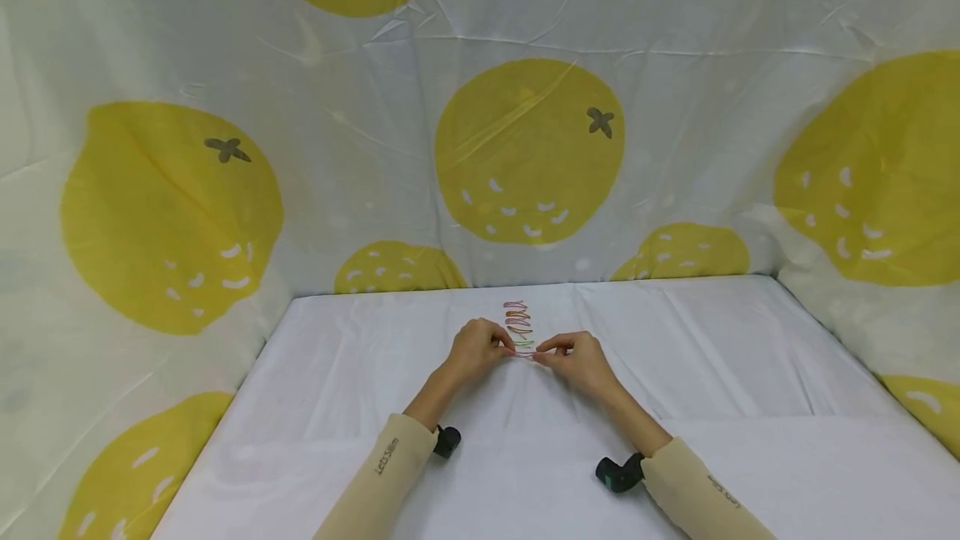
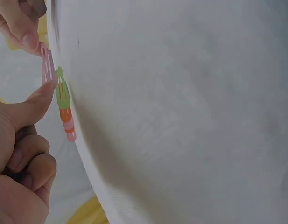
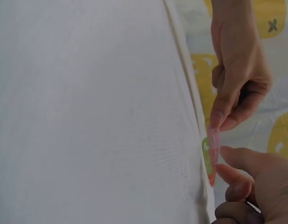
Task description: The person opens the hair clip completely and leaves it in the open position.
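A pink snap hair clip [image 1: 523, 354] lies crosswise between my two hands, close over the white cloth. My left hand [image 1: 476, 350] pinches one end of it between thumb and forefinger. At the other end, the thumb and forefinger of my right hand [image 1: 579, 362] pinch the clip. Just beyond it lies a green hair clip [image 2: 63, 91], partly overlapped by the pink one in the right wrist view. Farther back, several orange and pink hair clips [image 1: 517, 319] form a column, each lying crosswise.
A white cloth [image 1: 360, 373] with creases covers the table. Behind and at both sides hangs a pale curtain [image 1: 360, 148] printed with big yellow lemons. Black wrist cameras [image 1: 620, 474] sit at the cuffs of my beige sleeves.
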A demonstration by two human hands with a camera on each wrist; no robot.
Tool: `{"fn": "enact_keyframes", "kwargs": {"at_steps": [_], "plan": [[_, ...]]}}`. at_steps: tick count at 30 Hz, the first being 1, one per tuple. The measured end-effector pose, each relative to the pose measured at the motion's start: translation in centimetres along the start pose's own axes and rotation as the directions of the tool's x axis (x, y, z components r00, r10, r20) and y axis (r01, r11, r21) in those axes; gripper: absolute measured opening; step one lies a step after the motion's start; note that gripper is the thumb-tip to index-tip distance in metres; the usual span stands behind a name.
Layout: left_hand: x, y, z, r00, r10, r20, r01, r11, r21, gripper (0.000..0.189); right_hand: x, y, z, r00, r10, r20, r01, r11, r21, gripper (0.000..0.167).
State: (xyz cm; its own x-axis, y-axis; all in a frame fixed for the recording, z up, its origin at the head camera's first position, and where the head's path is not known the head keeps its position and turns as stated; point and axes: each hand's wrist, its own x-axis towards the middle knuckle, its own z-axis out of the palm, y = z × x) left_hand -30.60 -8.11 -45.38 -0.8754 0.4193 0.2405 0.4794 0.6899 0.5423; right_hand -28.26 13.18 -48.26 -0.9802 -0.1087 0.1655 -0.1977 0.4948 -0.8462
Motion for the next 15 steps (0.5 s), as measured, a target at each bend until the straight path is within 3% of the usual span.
{"fn": "enact_keyframes", "kwargs": {"at_steps": [8, 15], "plan": [[0.8, -0.7, 0.1, 1.0, -0.006, -0.011, 0.007, 0.998, 0.058, 0.005, 0.4, 0.2, 0.7, 1.0, 0.008, -0.021, -0.007, 1.0, 0.018, 0.006], [1.4, -0.9, 0.1, 1.0, -0.012, 0.015, 0.012, 0.999, 0.046, 0.004, 0.6, 0.2, 1.0, 1.0, -0.022, -0.001, 0.022, 1.0, -0.023, 0.004]]}}
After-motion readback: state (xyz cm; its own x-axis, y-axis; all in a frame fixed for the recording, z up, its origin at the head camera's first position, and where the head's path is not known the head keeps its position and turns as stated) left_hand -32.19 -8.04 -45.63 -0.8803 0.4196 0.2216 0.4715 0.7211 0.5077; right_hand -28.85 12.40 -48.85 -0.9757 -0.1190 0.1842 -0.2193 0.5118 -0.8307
